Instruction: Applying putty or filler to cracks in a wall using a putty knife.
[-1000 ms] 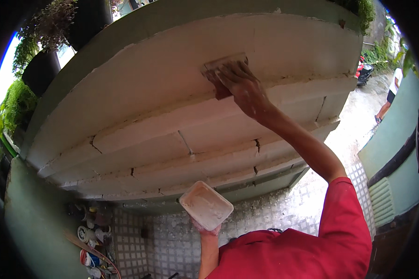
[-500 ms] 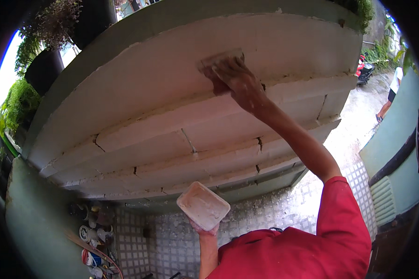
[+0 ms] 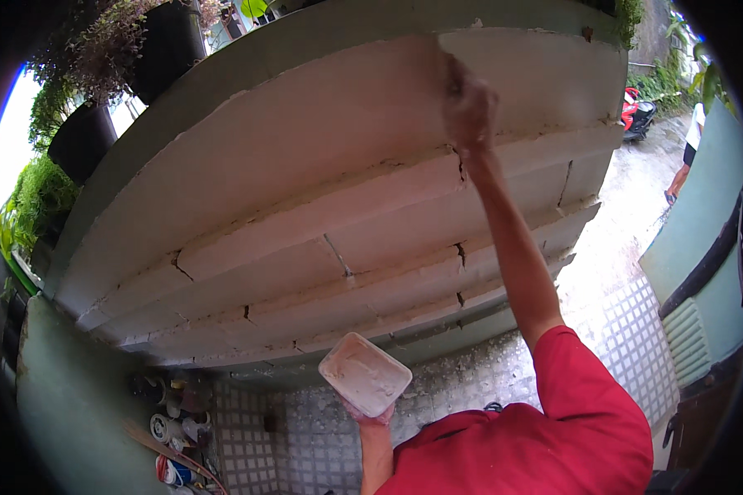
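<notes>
My right hand reaches up to the pale stepped wall surface, its fingers closed around a flat putty scraper. Motion smears both the hand and the blade, which is near the upper edge of the top pale band. Lower down, my left hand supports a white rectangular plastic tub from beneath. Pale putty coats the tub's inside. Most of the left fingers are hidden behind the tub.
Cracks run across the lower ledges. Potted plants stand at the upper left. Paint cans and tools sit by the green wall at lower left. A person and a red motorbike are far right.
My right hand has swept up and to the right across the pale band with the scraper. The left hand still holds the tub at nearly the same place.
</notes>
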A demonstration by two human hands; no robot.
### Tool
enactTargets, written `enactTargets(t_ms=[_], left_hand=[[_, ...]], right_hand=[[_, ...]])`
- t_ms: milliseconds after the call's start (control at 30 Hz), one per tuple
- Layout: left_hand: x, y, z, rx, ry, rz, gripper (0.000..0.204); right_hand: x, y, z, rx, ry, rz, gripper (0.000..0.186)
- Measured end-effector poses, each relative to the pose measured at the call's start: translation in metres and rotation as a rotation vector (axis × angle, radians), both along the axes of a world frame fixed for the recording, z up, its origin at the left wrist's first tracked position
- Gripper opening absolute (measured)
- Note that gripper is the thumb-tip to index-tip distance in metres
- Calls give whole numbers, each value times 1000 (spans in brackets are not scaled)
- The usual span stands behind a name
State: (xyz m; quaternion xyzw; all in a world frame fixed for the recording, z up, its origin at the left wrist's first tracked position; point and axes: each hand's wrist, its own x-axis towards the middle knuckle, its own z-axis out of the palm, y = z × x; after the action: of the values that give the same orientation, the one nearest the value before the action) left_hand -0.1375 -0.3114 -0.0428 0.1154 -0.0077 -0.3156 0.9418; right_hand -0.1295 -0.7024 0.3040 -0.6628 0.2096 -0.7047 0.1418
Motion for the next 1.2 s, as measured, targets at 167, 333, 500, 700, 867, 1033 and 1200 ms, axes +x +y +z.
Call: enactTargets(t_ms=[167,333,500,700,867,1033,1200], left_hand=[[-8,9,11,-60,64,-28,61],[-9,8,18,-31,50,-42,61],[-18,17,8,-30,79,-37,61],[-23,22,15,-39,70,-52,62],[-28,14,25,68,-94,-76,66],[-24,14,14,11,59,-50,62],[-23,16,20,1,56,-59,64]], right_hand=[[60,52,-17,-61,109,42,37],[78,83,-34,-280,107,251,35],[36,90,-45,-324,393,405,33],[-8,18,-52,-600,366,86,39],[3,-10,-43,-681,381,-38,42],[-3,0,-86,-582,497,65,40],[-25,25,-43,-385,712,428,35]])
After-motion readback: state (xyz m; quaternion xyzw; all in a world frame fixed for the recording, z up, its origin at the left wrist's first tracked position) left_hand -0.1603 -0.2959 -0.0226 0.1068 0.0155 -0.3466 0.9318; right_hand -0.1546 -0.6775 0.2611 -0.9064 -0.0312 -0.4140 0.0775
